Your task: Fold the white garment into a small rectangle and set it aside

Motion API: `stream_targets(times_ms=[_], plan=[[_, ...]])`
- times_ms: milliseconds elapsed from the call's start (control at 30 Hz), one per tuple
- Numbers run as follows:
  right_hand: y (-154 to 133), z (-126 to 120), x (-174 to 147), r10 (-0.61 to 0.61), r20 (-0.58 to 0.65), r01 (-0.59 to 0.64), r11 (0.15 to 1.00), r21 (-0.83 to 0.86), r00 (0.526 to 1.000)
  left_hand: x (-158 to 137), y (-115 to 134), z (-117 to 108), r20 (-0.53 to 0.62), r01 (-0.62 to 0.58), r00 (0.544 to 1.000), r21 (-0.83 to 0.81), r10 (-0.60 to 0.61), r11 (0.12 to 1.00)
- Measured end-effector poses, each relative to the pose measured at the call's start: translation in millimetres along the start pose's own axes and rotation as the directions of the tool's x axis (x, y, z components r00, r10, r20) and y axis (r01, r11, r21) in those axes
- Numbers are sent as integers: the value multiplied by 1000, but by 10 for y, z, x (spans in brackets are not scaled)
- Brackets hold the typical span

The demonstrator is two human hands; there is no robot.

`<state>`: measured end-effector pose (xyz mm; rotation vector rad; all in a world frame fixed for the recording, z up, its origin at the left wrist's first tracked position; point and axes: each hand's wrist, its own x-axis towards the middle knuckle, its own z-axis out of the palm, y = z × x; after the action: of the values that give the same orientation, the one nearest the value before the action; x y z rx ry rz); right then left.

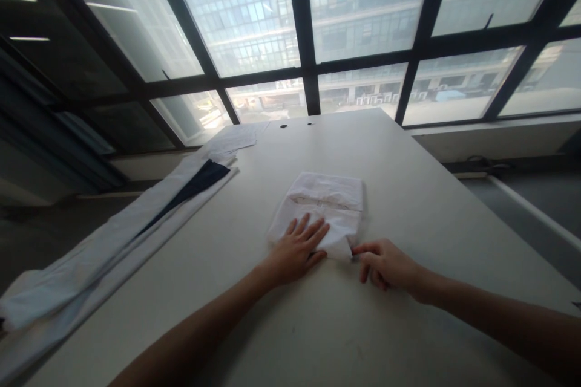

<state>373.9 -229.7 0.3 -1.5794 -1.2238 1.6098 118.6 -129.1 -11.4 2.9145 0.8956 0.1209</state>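
A white cloth [333, 190], folded into a flat bundle with an opening or fold line across it, lies on the white table in front of me. My left hand [302, 245] rests flat on its near left part, fingers spread. At the near right corner, my right hand [385, 263] has its fingertips on the cloth's edge, which is slightly raised and creased there. Its lower fingers are curled, and the thumb is hard to make out.
Long white fabric [113, 236] with a dark blue strip [190, 190] lies along the table's left edge. Papers [233, 138] lie beyond it. The white table [408, 205] reaches toward large dark-framed windows [363, 6]. A white bar [535, 208] runs low at right.
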Motion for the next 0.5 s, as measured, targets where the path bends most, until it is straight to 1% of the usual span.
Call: stream_targets(times_ms=[67, 133, 200, 267, 333, 400, 467, 500], plan=[[-7, 16, -42, 51, 22, -53, 994, 93, 998, -7, -4, 7, 7, 3, 1000, 18, -3, 1000], [-8, 46, -82, 109, 60, -119, 971, 208, 992, -18, -7, -1, 24, 13, 1000, 44, -14, 999], [-8, 89, -110, 151, 92, -173, 926, 337, 984, -14, 4, -35, 48, 21, 999, 60, -24, 998], [-15, 133, -124, 172, 107, -202, 873, 443, 979, 25, 41, -97, 61, 16, 998, 50, -19, 999], [-27, 162, -127, 184, 118, -219, 839, 498, 976, 106, 104, -171, 56, -38, 998, 16, 38, 999], [-43, 177, -131, 171, 132, -216, 819, 531, 976, 213, 173, -231, 46, -147, 988, -33, 148, 989], [-59, 188, -142, 148, 155, -209, 818, 535, 977, 312, 218, -253, 45, -231, 971, -88, 236, 969], [-66, 195, -149, 143, 172, -213, 826, 522, 975, 350, 226, -247, 47, -243, 967, -114, 250, 963]])
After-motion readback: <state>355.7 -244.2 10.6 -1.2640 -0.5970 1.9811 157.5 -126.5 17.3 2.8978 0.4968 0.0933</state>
